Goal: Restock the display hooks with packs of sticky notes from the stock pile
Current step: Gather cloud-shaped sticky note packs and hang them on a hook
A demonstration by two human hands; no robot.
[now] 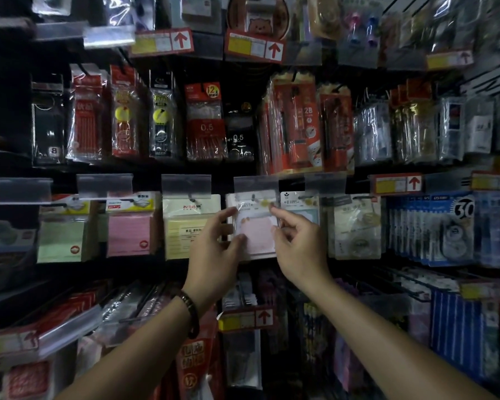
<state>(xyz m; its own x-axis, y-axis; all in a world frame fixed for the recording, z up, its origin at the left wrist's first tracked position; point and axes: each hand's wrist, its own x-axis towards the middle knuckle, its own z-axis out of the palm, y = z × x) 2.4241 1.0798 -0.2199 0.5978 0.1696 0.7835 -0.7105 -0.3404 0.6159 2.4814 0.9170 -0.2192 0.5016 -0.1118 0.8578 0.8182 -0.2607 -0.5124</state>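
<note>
Holding the pink sticky-note pack (pixel 257 236) by its side edges, both hands are reaching to the display's middle row; the left hand (pixel 214 246) is pinching the left edge between thumb and forefinger; the right hand (pixel 298 246) is pinching the right edge likewise; the pack's header is sitting at the hook (pixel 253 196), between the yellow pack (pixel 185 229) and the blue pack (pixel 303 212).

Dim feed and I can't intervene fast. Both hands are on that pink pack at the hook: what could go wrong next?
1. The clear label holder hangs over the hook and the header of the pink sticky note pack, so the hole may miss the prong.
2. The left hand and right hand pinch only its edges; the slick wrap might slip.
3. The yellow pack and blue pack sit close and may get knocked.
</note>
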